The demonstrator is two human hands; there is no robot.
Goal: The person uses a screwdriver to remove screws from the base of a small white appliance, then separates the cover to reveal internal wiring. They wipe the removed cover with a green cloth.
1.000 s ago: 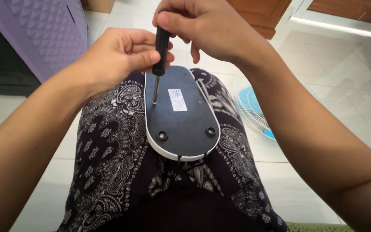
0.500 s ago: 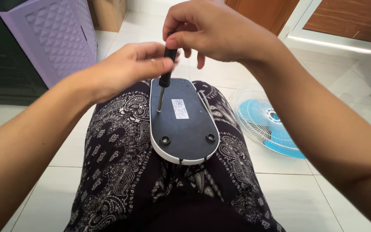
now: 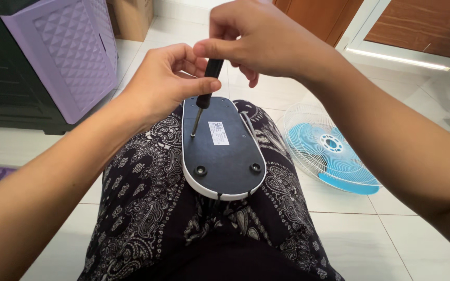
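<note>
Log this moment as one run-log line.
left hand: steadies screwdriver shaft | right hand: grips handle top | tip: in oval base underside | base: on lap | fan grille: on floor

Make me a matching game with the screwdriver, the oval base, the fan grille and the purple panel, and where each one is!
Things:
1. screwdriver
2. oval base
3. fan grille
4. purple panel

Places:
A. lying flat on the floor tiles at the right
B. held by the left hand and right hand
C. standing at the upper left
D. resting on the person's lap

Pairs: 1-B, 2-D, 3-A, 4-C
</note>
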